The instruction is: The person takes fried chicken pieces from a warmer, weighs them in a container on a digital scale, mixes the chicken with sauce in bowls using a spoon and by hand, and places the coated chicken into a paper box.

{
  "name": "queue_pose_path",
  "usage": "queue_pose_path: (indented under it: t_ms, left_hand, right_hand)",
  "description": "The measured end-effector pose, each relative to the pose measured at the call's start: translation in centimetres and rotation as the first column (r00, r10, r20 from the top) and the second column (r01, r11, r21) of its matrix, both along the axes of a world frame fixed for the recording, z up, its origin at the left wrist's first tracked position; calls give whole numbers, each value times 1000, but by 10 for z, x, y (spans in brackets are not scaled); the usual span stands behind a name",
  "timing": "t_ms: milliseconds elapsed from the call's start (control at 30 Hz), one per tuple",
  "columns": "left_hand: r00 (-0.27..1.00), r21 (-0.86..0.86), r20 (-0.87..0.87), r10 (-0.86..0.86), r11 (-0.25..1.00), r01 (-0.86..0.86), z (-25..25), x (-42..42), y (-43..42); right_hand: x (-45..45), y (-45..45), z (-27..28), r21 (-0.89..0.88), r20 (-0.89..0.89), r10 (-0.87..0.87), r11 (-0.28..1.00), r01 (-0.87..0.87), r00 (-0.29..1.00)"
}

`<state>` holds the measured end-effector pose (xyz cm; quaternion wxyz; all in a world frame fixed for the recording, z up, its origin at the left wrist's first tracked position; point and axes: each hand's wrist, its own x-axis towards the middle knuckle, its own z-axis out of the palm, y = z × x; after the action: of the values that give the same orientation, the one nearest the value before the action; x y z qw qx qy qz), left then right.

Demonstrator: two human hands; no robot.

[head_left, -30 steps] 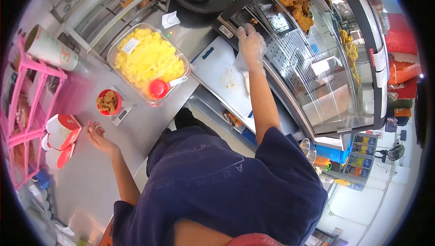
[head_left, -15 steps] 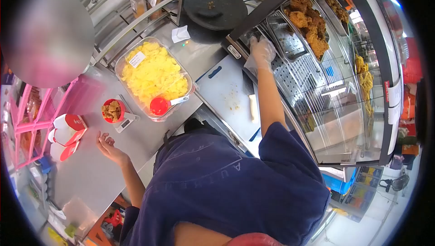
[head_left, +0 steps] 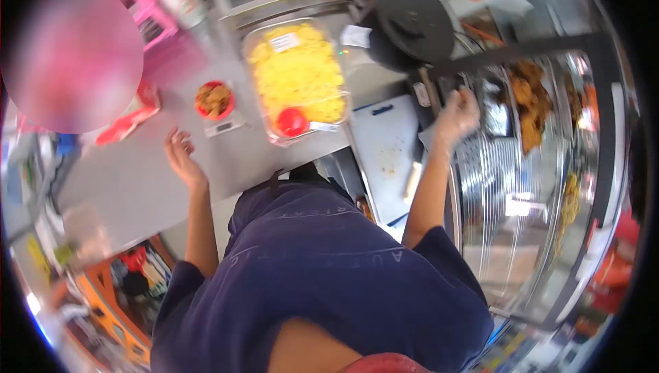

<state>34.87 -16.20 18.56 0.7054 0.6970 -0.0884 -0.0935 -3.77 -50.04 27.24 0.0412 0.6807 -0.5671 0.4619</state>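
My right hand (head_left: 458, 115), in a clear plastic glove, is at the open side of the glass food warmer (head_left: 508, 215). Its fingers are closed together; a small dark bit shows at the tips, too blurred to name. Just beyond stands a metal tray holding fried chicken (head_left: 528, 102). My bare left hand (head_left: 181, 156) hovers over the steel counter (head_left: 147, 191), fingers loosely curled and apart, with nothing in it. Near it, a red cup of brown fried pieces (head_left: 213, 100) stands on a small digital scale (head_left: 224, 126).
A clear tub of yellow food (head_left: 295, 71) holds a red scoop (head_left: 292, 121). Right of it lies a white cutting board (head_left: 388, 160) with a pale-handled knife (head_left: 412, 181). A black lidded pot (head_left: 410, 26) stands behind. Red-and-white cartons (head_left: 141, 115) are at left.
My right hand has lifted from the warmer's perforated tray, its fingers now drawn together. The view has turned, shifting the counter and warmer. My left hand stays beside the scale.
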Motion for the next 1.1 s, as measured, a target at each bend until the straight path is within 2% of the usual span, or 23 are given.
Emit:
queue_pose_path:
  t_ms: [67, 133, 167, 233, 267, 333, 400, 500, 633, 733, 867, 967, 1067, 1100]
  left_hand:
    - [1000, 3, 5, 19, 1000, -19, -2, 2, 10]
    - [999, -9, -7, 31, 999, -31, -1, 5, 19]
    - [999, -20, -16, 29, 999, -30, 0, 5, 25]
    - [998, -36, -30, 53, 998, -54, 4, 4, 36]
    - [998, -47, -40, 58, 997, -60, 5, 4, 42]
    - [995, -48, -61, 73, 996, -76, 3, 7, 56]
    - [994, -35, -80, 79, 996, -82, -2, 6, 72]
    - [990, -5, -101, 97, 995, -98, -7, 9, 95]
    - [981, -7, -123, 151, 988, -153, -8, 15, 118]
    - [979, -10, -122, 164, 986, -166, -12, 22, 131]
    - [981, -23, -121, 151, 988, -154, -11, 31, 136]
    - [986, -9, -111, 123, 992, -125, -11, 36, 134]
    - [990, -33, -113, 84, 996, -88, -8, 38, 126]
    - [993, -23, -90, 73, 997, -76, -9, 38, 124]
  right_hand:
    - [47, 24, 10, 63, 378, 154, 979, -191, 913]
    - [103, 62, 18, 199, 540, 308, 858, -474, 784]
    - [129, 78, 11, 231, 499, 426, 774, -590, 754]
    - [189, 125, -1, 349, 635, 473, 530, -773, 611]
    - [213, 138, -21, 353, 516, 628, 463, -813, 582]
    - [264, 181, -16, 300, 440, 783, 334, -894, 440]
    - [299, 204, -38, 282, 592, 738, 188, -941, 325]
    - [328, 210, -60, 254, 256, 875, 349, -902, 410]
    - [332, 211, -75, 244, 325, 822, 405, -881, 468]
    - [318, 208, -85, 336, 421, 785, 330, -882, 454]
    - [318, 213, -79, 316, 230, 876, 345, -884, 425]
    - [322, 219, -65, 418, 55, 908, 357, -835, 416]
    - [313, 225, -42, 347, 249, 801, 450, -823, 544]
    - [303, 222, -34, 306, 230, 772, 520, -797, 592]
